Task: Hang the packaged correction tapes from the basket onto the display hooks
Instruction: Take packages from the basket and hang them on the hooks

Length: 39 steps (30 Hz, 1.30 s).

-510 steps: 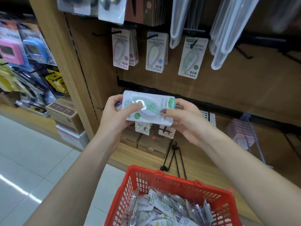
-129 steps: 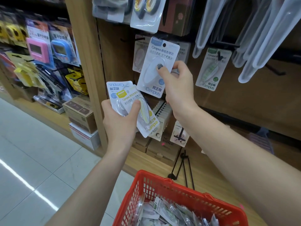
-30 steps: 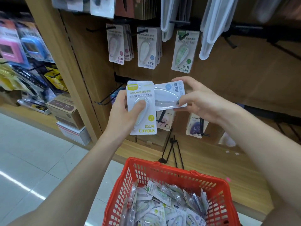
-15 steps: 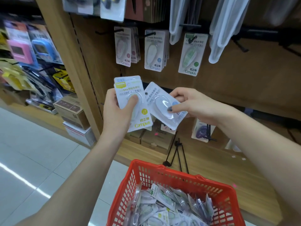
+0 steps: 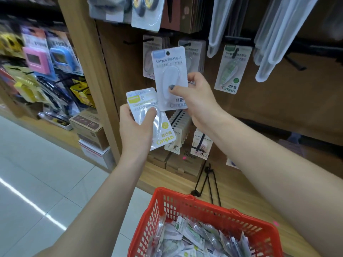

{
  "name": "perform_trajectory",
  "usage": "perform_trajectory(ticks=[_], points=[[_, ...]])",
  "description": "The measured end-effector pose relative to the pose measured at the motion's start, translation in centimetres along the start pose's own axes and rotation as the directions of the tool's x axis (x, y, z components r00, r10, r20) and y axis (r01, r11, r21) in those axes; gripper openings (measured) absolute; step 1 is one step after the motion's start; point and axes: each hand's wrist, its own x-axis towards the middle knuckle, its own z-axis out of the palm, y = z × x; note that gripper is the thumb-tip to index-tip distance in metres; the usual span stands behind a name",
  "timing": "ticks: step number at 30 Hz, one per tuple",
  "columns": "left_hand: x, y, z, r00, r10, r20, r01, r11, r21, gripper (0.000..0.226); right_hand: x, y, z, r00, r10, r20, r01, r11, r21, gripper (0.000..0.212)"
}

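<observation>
My right hand [image 5: 194, 97] pinches a blue-tabbed correction tape pack [image 5: 169, 71] upright, its hang hole just below and left of the middle display hook [image 5: 185, 44]. My left hand [image 5: 136, 130] grips two stacked packs, the front one yellow-labelled [image 5: 157, 125], lower and to the left. Packs hang on the left hook [image 5: 148, 58], on the middle hook, and one green pack [image 5: 232, 69] on the right hook. The red basket [image 5: 185, 204] at the bottom holds several more packs [image 5: 194, 238].
A wooden upright [image 5: 89, 75] stands left of the hooks. Clear plastic goods [image 5: 278, 34] hang at the upper right. Bare black hooks [image 5: 295, 62] jut from the panel. Cardboard boxes [image 5: 89, 127] and loose black hooks [image 5: 207, 180] lie on the wooden base shelf.
My right hand has turned its pack upright and raised it from beside the left hand's packs up toward the middle hook. The left hand still holds its packs.
</observation>
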Motion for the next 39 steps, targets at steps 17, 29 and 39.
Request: perform_trajectory(ticks=[17,29,39], points=[[-0.3,0.1,0.3,0.999,-0.008,-0.04,0.011,0.997,0.08,0.017,0.8,0.7,1.8,0.995,-0.02,-0.101,0.022,1.0,0.018,0.019],[-0.8,0.5,0.4,0.998,-0.065,-0.016,0.066,0.997,0.043,0.016,4.9,0.4,1.8,0.948,0.233,-0.217,-0.198,0.966,0.168,0.011],[-1.0,1.1,0.5,0.985,-0.04,0.17,0.042,0.999,-0.01,0.025,7.7,0.5,-0.3,0.873,0.398,-0.283,-0.402,0.915,0.049,0.064]])
